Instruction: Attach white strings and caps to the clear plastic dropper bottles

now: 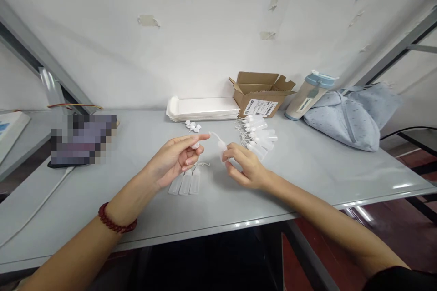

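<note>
My right hand (244, 166) pinches a small translucent plastic sleeve (221, 151) with a white cord coming from its top. The cord (215, 136) curves left to the tip of my left index finger. My left hand (180, 157) has that finger stretched out, while its other fingers curl round a small white piece (195, 145), too small to name. Below the left hand, three similar sleeves (185, 184) lie side by side on the table, their tops partly hidden. Right of the hands is a fanned pile of more corded sleeves (259, 134), partly behind my right hand.
On the grey table (136, 209) are small white folded pieces (193, 126), a stack of white flat sheets (205, 108) and an open cardboard box (261, 95). A tilted bottle (309, 95) and blue cloth bag (344, 118) stand right; a blurred-out phone (85, 141) with cable lies left.
</note>
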Demonstrator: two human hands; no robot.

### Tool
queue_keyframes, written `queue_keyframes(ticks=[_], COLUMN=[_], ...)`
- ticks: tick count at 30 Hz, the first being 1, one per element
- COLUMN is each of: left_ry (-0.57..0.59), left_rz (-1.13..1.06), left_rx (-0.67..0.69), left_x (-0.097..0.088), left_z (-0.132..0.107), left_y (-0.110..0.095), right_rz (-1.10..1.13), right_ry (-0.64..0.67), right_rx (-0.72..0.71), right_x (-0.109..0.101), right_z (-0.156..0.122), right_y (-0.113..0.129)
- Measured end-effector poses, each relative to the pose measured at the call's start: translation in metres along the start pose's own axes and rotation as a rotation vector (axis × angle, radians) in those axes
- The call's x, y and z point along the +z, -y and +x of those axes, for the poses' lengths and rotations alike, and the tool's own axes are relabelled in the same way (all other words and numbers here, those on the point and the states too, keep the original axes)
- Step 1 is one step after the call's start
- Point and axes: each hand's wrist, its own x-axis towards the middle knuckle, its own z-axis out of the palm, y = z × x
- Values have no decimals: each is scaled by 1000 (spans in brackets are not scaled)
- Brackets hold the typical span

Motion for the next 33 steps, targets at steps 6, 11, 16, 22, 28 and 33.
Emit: queue_keyframes(ticks=[6,11,16,22,28,33], left_ry=[74,82,86,36,-35,-37], left_rz=[-26,12,154,172,185,172], left_rx=[-6,-18,-10,60,139,213], left_x=[-1,-2,0,0,1,2], left_z=[0,1,2,4,5,5], left_y=[-1,0,4,9,10,12], right_rz=[7,121,442,820,1032,1117], right_ry=[-15,-12,-49,8,160,195], right_rx=[-9,126,412,538,598,556], right_x=[-1,-1,-1,-5,-10,-8], right_z=[0,-2,-1,4,5,2], right_y=[-1,-1,0,2,3,2])
